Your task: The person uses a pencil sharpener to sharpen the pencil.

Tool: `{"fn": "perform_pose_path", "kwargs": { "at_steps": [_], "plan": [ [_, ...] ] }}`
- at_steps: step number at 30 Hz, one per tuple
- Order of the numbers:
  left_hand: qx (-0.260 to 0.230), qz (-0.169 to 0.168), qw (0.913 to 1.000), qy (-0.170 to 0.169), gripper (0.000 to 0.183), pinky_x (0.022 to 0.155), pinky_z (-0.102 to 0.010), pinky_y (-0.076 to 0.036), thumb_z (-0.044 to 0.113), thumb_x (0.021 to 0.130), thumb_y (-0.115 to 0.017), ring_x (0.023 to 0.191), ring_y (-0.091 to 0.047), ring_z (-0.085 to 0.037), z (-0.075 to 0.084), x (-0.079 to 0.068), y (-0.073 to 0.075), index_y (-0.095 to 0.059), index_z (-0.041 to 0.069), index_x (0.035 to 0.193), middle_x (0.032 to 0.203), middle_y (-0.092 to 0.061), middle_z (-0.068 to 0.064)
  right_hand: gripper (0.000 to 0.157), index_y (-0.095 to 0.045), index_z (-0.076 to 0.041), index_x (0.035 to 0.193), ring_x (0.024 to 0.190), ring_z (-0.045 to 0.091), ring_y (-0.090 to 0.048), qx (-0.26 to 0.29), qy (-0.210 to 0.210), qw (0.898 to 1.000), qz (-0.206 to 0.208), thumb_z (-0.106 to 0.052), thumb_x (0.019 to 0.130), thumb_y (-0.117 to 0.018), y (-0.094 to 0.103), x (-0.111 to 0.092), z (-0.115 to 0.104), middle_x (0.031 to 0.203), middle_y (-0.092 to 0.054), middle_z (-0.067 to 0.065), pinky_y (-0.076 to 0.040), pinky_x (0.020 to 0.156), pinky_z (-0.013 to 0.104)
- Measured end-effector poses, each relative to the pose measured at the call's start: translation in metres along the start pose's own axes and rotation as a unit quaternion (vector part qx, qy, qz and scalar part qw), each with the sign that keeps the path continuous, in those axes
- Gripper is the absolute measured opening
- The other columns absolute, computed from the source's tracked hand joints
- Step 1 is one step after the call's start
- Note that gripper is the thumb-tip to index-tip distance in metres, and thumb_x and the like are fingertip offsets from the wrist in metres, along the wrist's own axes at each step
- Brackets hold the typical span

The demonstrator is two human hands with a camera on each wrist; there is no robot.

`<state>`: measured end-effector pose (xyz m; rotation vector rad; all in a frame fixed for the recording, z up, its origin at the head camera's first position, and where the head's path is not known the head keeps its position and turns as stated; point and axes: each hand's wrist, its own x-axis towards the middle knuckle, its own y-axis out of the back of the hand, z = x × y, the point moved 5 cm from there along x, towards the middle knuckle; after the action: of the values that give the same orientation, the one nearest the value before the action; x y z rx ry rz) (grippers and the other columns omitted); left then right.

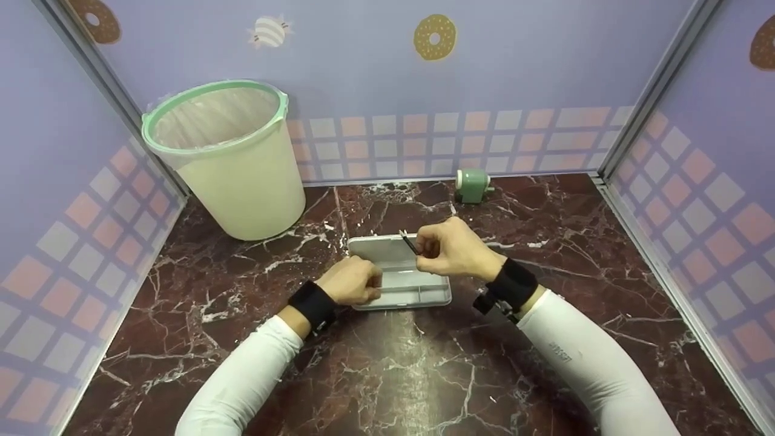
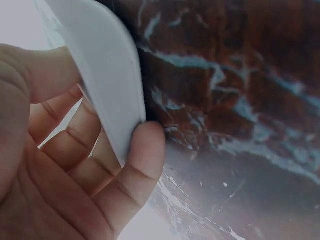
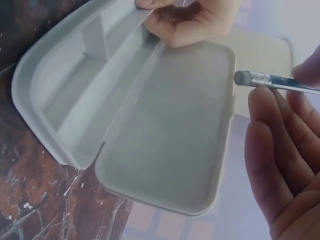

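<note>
A pale grey pencil case (image 1: 435,295) lies open on the marble-patterned table, its lid (image 1: 378,249) raised toward the back wall. Thin dividers split its inside (image 3: 95,40) into compartments, and these show bare where my hands do not cover them. My left hand (image 1: 351,280) grips the left end of the case, thumb on one side of the wall and fingers on the other. Above the right part of the case, my right hand (image 1: 457,249) pinches a dark pencil (image 1: 409,243) between thumb and fingers. Its grey eraser end (image 3: 242,78) sticks out past the fingertips.
A pale bin (image 1: 242,188) with a green rim and plastic liner stands at the back left. Near the back wall sits a green crank pencil sharpener (image 1: 472,185). Patterned panels (image 1: 375,60) enclose the table at the back and both sides.
</note>
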<state>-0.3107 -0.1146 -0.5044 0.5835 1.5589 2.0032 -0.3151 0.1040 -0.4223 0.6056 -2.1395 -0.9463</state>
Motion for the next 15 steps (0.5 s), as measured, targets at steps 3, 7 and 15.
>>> {"fn": "perform_pose_path", "kwargs": {
  "at_steps": [3,7,15],
  "plan": [
    [-0.004,-0.005,1.0000,-0.003,0.013,0.067,-0.042,-0.059,0.021,0.086,-0.089,0.068,-0.069,-0.023,0.002,-0.002,0.000,-0.078,0.015,0.083,0.075,-0.077,-0.003,0.006,-0.075,-0.011,0.081,0.059,0.006,-0.066,0.008,0.006,1.000,0.003,-0.015,0.080,-0.078,0.003,0.000,-0.005,0.069,-0.079,0.003,-0.053,0.059,0.015],
    [-0.004,-0.010,0.9999,-0.003,0.011,0.066,-0.040,-0.057,0.021,0.085,-0.089,0.069,-0.068,-0.022,0.004,-0.007,0.001,-0.079,0.016,0.084,0.076,-0.078,-0.002,0.006,-0.075,-0.011,0.081,0.058,0.006,-0.066,0.017,0.016,1.000,0.009,-0.015,0.080,-0.078,0.006,-0.001,-0.010,0.069,-0.078,0.003,-0.054,0.058,0.016],
    [0.015,0.001,0.9998,0.014,0.017,0.067,-0.047,-0.060,0.027,0.085,-0.087,0.070,-0.071,-0.026,0.020,-0.023,0.008,-0.078,0.013,0.086,0.076,-0.077,-0.004,0.005,-0.074,-0.008,0.083,0.058,0.006,-0.066,0.064,0.024,0.998,0.006,-0.012,0.082,-0.077,0.010,-0.002,-0.022,0.069,-0.079,0.004,-0.056,0.057,0.017]
  ]
}}
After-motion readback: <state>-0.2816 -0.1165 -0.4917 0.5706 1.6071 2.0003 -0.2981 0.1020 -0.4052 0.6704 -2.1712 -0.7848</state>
